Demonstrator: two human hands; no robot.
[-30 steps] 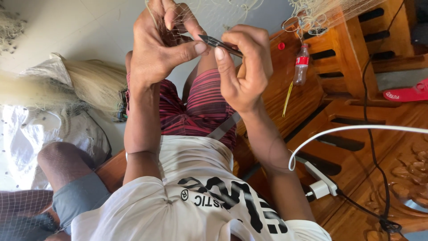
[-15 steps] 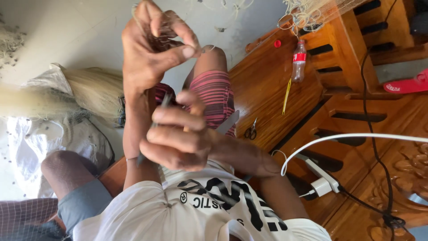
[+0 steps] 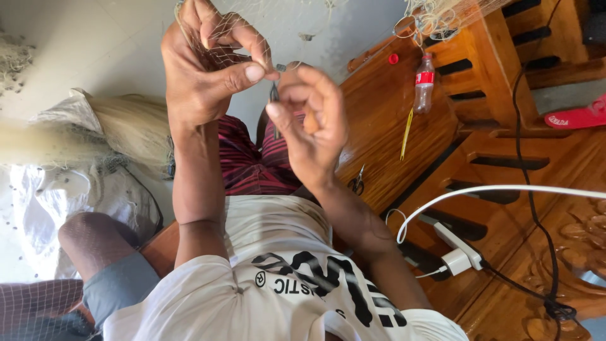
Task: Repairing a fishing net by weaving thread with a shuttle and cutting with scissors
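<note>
Since half a second ago the right hand has risen from in front of the chest and is now meeting the left hand up at the far middle of the scene.

Around them, a wooden bench is running along the right side, carrying a small plastic bottle with a red label, a red cap just beside it, a yellow strip and a pair of small scissors nearer in. A white cable is curving across the bench to a white charger, and a black cord is trailing down beside it. On the left a pale heap of netting is lying on white sacking. Nothing is standing between the hands and the camera.

The left hand is raised with wrist bent, thumb and forefinger pressing together on the fine net, whose strands are draping over its fingers. The right hand is facing it, fingers curled, thumb and fingertips pinching a thin dark needle that is pointing up towards the left thumb. Both forearms are reaching up from the white shirt.
</note>
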